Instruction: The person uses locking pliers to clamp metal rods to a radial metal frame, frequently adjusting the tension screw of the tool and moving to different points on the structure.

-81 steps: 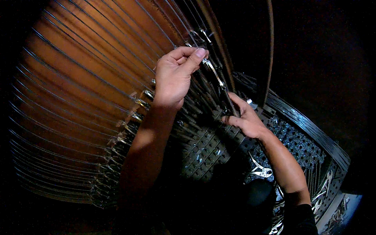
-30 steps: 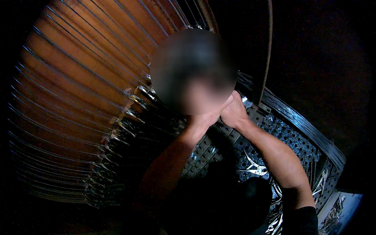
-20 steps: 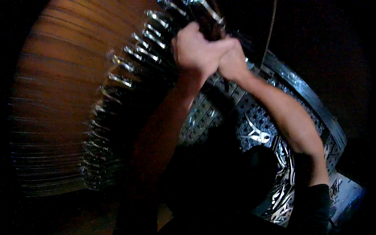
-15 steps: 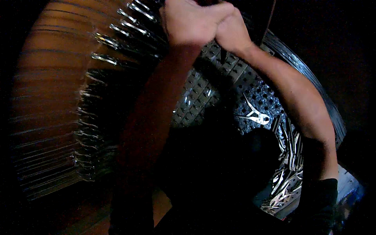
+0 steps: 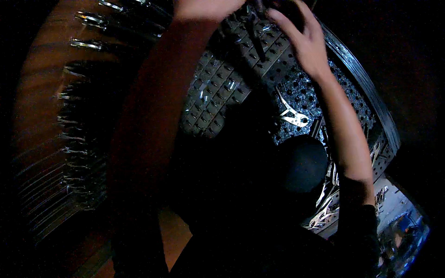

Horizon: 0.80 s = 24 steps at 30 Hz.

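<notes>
My left hand [image 5: 204,9] is at the top edge, its fingers cut off or hidden beyond the frame. To its right, my right hand [image 5: 309,44] has its thumb and fingers spread apart, with a gap between them. Between the two hands is a dark object [image 5: 256,7], too dim to name. A thin dark rod [image 5: 257,39] slants below it. Nearer to me, a pair of shiny pliers [image 5: 294,118] lies with its handles apart on a perforated dark metal surface [image 5: 296,88].
On the left hangs a long row of shiny metal pieces [image 5: 88,44] in front of a brown panel [image 5: 37,102]. A gridded plate [image 5: 211,92] with small pegs lies in the middle. More pliers [image 5: 324,215] are heaped at lower right, beside a bluish surface [image 5: 394,208].
My hands were close together at the top; now they are apart. My left hand moved left and up, and my right hand moved right with its fingers spread. The view shifted slightly.
</notes>
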Each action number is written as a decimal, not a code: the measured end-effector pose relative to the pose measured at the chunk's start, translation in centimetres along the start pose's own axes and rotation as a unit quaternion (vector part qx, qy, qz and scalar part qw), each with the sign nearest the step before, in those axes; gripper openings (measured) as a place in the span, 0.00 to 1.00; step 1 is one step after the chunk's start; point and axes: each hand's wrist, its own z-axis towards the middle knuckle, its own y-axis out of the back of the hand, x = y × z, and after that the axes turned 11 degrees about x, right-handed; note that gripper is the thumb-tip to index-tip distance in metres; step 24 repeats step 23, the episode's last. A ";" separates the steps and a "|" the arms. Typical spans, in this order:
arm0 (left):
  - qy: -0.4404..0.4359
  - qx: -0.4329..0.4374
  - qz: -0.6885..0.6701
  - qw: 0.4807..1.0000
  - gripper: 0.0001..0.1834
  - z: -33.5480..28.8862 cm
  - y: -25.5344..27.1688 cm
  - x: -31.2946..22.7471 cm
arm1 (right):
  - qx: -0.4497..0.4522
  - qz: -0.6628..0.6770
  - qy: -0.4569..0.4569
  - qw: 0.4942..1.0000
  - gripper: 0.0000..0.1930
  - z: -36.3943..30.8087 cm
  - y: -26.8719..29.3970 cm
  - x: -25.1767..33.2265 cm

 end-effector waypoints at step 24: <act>0.084 -0.034 0.022 0.996 0.40 3.6 -2.5 7.0 | 0.359 -0.502 -0.252 0.745 0.24 -42.4 4.2 -28.4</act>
